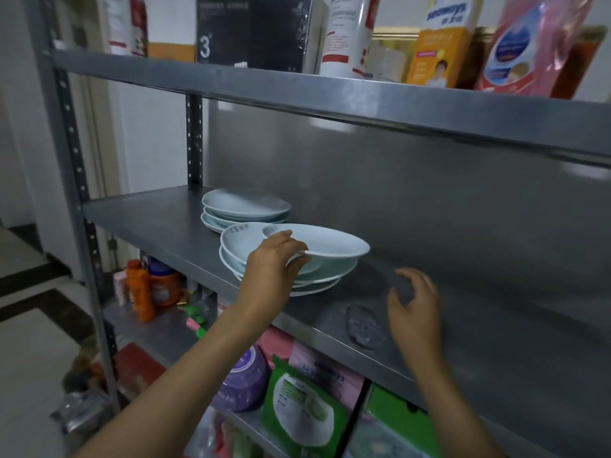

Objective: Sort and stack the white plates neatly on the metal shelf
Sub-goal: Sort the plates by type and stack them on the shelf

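Two stacks of white plates stand on the middle board of the metal shelf (158, 223). The rear stack (244, 206) holds about three plates near the back left. The front stack (327, 276) is uneven, its plates shifted against each other. My left hand (274, 262) pinches the near rim of the top plate (327, 242), thumb under and fingers over, lifting it slightly off the front stack. A little to the right of that stack my right hand (413, 309) hovers above the shelf with loosely curled fingers, holding nothing.
A smudged mark (365, 327) lies on the shelf board near my right hand. The top shelf carries a dark box (254, 31), bottles and packets. Below are orange bottles (148, 289), a purple tub (244, 381) and a green packet (304, 414).
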